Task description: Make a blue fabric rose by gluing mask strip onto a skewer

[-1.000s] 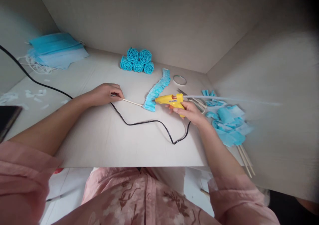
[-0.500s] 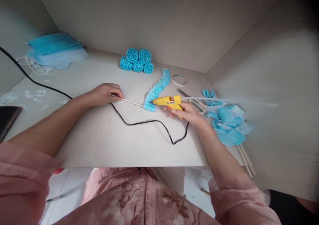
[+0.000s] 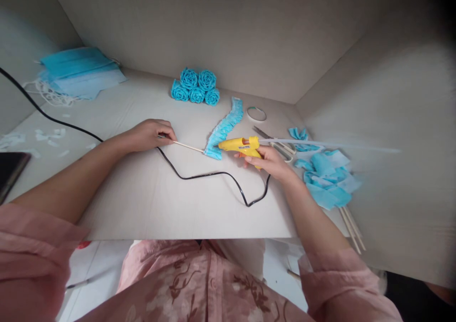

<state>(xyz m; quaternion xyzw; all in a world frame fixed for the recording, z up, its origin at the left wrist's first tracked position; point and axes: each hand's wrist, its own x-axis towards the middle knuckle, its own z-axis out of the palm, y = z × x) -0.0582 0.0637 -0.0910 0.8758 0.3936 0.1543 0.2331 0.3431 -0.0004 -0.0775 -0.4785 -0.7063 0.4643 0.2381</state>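
Here's the ruffled blue strip, lying slantwise on the pale table; at its near end a thin stick meets the fabric, its other end pinched between thumb and fingers of the left hand, off to the strip's left; on the strip's right side, the right hand wraps the handle of a yellow glue gun, nozzle at the strip's near part, touching or just above, I cannot tell; a long whitish glue stick juts from the gun's back, pointing away from the strip; a black cord snakes along the strip's near side; beyond the strip and a little left, five rolled blue rosettes sit stacked, two over three; just right of its far end lies a white ring; right of the strip, scissors, then blue scraps farther out; far to its left, blue masks in a pile.
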